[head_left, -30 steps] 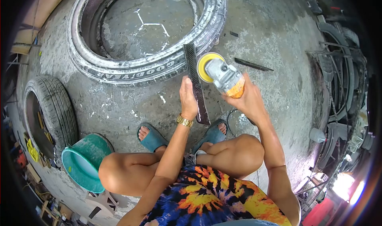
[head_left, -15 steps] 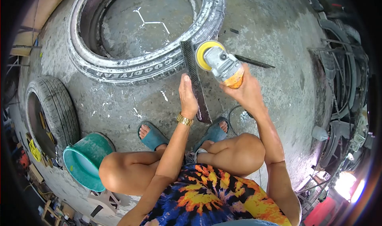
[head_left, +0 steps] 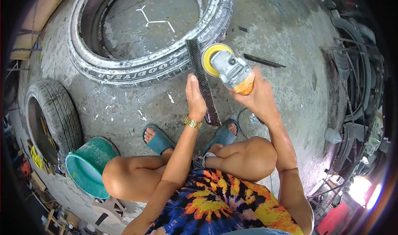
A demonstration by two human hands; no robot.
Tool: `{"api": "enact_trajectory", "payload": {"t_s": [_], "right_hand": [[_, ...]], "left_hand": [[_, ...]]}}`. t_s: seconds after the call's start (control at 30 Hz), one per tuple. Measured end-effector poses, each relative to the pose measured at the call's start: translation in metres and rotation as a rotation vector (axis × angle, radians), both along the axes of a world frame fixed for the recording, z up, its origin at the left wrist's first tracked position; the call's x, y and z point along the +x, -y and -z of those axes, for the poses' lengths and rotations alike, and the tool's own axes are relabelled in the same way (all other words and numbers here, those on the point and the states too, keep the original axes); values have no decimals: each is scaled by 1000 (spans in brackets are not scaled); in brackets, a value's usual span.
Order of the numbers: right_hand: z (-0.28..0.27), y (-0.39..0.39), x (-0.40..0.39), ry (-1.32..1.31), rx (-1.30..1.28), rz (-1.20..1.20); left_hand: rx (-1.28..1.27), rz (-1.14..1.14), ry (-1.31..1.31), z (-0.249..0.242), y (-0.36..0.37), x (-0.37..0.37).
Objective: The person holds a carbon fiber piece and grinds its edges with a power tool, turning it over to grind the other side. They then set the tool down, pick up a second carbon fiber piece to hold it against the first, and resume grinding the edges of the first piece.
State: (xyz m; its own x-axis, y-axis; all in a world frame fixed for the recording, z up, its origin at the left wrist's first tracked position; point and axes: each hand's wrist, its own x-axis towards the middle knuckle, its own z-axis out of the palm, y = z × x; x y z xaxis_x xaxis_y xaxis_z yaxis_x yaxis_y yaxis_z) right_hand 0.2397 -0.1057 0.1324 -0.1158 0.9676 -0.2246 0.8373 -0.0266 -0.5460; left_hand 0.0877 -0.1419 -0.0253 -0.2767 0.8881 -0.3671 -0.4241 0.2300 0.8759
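Grey concrete floor (head_left: 306,36) is filling most of the view, showing scuffs and white flecks. Car-type parts (head_left: 356,69) are piling up along the right edge, bright light is glaring lower right.

Large GOODYEAR tyre (head_left: 137,71) is lying flat at upper left, ringing some thin white pieces (head_left: 157,21). Smaller tyre (head_left: 62,115) is standing at left, green bucket (head_left: 105,152) is sitting just below it, holding pale liquid. Thin dark strip (head_left: 265,61) and a small dark piece (head_left: 243,28) are lying on the floor right of the large tyre. Sandalled feet are resting below centre.

Woven-pattern bar (head_left: 200,75) is tilting near centre, its top end overlapping the large tyre in view. Left hand (head_left: 195,100) is gripping it from the left, fingers mostly hidden. Right hand (head_left: 261,96) is clasping a power tool (head_left: 235,71), whose yellow disc (head_left: 211,59) is sitting just beside the bar's right edge; can't tell if they're touching
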Motion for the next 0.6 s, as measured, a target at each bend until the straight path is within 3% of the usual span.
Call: {"api": "enact_trajectory", "payload": {"t_s": [0.43,0.6], "right_hand": [[5,4,2,-14,-45,-36],[7,3,12,-2,54,51]], "left_hand": [[-5,31,-19,3,1,-3],[-7,-34,7,4,-1,-1]]}}
